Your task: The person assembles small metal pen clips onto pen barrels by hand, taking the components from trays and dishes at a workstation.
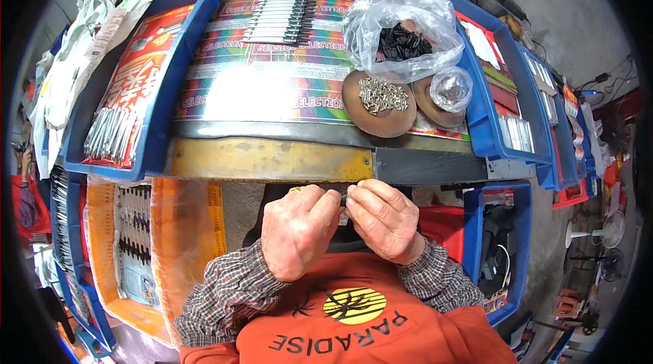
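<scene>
Close together at the front edge of the table, my left hand (297, 228) and my right hand (384, 221) meet at the fingertips. Between them shows a small dark piece (343, 199), mostly covered by the fingers, so its kind is unclear. My left hand is curled like a fist, with thumb and forefinger pressed on the piece. The thumb and fingers of my right hand pinch it from the other side. Beyond the hands, a brown round dish (354, 119) holds many small silver rivets (383, 95). An open clear plastic bag (364, 17) contains small black parts (405, 43).
Slim black-and-silver pieces (282, 7) lie in a row on the patterned tabletop (252, 98). Blue trays (153, 139) (481, 116) with silver strips stand at both sides. Below are an orange crate (183, 228) on the left and a blue crate (522, 248) on the right.
</scene>
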Tool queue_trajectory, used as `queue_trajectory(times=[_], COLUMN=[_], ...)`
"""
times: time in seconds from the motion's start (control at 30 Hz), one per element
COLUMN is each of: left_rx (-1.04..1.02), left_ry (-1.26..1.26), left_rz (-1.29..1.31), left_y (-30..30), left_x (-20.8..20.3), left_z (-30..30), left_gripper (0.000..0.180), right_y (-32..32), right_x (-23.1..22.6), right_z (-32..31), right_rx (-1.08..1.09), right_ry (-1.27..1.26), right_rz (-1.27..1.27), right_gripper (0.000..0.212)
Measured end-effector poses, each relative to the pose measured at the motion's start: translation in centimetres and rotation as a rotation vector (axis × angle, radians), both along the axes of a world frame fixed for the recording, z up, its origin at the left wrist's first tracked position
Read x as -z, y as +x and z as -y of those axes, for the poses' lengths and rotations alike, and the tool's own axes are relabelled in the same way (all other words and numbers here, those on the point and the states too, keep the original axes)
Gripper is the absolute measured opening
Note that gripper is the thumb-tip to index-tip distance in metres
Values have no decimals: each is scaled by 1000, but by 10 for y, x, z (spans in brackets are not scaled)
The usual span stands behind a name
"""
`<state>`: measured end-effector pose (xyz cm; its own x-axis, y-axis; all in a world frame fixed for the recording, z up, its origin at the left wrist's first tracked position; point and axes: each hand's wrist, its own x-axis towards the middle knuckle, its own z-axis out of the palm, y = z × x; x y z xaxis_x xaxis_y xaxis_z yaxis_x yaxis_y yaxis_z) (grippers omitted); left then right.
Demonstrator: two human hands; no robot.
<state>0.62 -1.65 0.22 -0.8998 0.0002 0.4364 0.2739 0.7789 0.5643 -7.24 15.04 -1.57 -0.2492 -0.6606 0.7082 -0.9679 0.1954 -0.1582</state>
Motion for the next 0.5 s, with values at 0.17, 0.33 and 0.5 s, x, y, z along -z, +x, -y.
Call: queue_trajectory(times=[0.17,0.33,0.5], left_rx=[-19,-41,-156], left_ry=[-52,-82,-133], left_rz=[-56,28,-90], left_y=[-5,-24,-74], left_x=[-8,-16,-9], left_z=[2,28,77], left_gripper=[21,17,21], right_y=[-6,-20,-37], right_x=[-9,-16,-9], right_z=[0,0,-3], right_rx=[-13,99,141], right_ry=[-33,-106,-155], right_rz=[15,97,169], right_gripper=[30,31,26])
